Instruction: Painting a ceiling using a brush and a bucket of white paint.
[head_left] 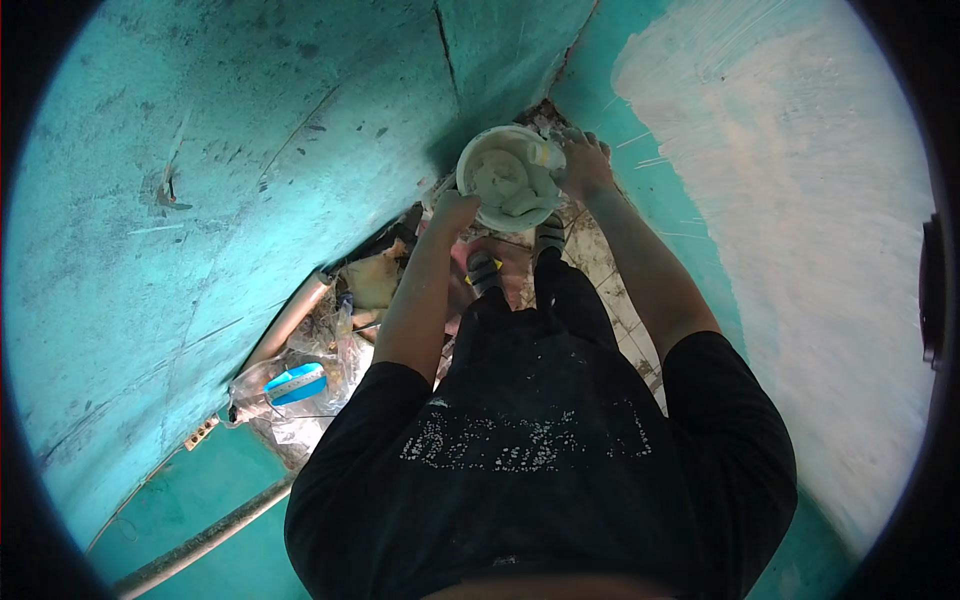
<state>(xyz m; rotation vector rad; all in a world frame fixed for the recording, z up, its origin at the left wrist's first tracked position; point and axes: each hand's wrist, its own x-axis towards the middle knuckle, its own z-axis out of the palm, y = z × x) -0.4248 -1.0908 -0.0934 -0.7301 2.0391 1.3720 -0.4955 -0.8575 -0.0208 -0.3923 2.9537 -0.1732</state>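
A round white bucket [464, 170] is in front of me, past my feet. Wet, whitish plaster-like paste [495, 178] lies in it, lumpy and smeared up the inner wall. My left hand [455, 212] is closed on the near left of its rim. On the right side of the bucket, my right hand [585, 163] is closed at the rim, with pale smears on its fingers; some of its grip is hidden. A short whitish cylinder-like piece [545, 155] sits inside the rim beside that hand. I cannot make out its kind.
A worn turquoise wall [240, 150] rises on my left. Another wall [790, 200], partly coated white, stands on the right. By the left wall lie a pipe-like roll [290, 318], clear plastic and a blue item [296, 383]. Dirty tiles [625, 320] lie underfoot.
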